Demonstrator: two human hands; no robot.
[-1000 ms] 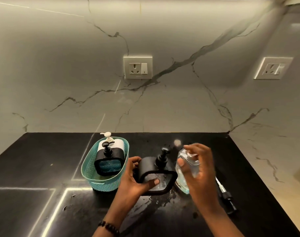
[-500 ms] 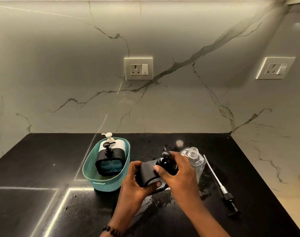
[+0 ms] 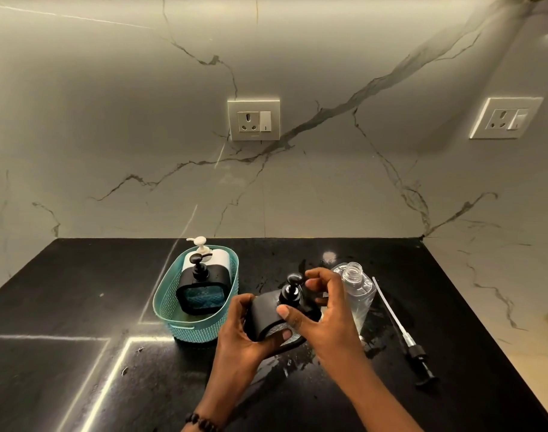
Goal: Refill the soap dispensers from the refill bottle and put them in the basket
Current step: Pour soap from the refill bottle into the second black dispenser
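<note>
A black square soap dispenser [image 3: 264, 310] stands tilted on the black counter, gripped round its body by my left hand [image 3: 244, 335]. My right hand [image 3: 325, 310] curls its fingers and thumb around the dispenser's black pump head [image 3: 291, 289]. Just behind my right hand stands the clear refill bottle [image 3: 358, 291], uncapped, apart from both hands. A teal basket [image 3: 169, 310] at the left holds a black dispenser [image 3: 201, 288] in front and a white dispenser [image 3: 204, 254] behind it.
The refill bottle's pump with its long tube [image 3: 405, 335] lies on the counter at the right. Spilled liquid [image 3: 293, 360] wets the counter under the dispenser. Marble walls with two sockets [image 3: 254, 120] close the back and right side.
My right hand set the refill bottle down on the counter and moved left onto the black dispenser's pump head. My left hand kept hold of the dispenser body.
</note>
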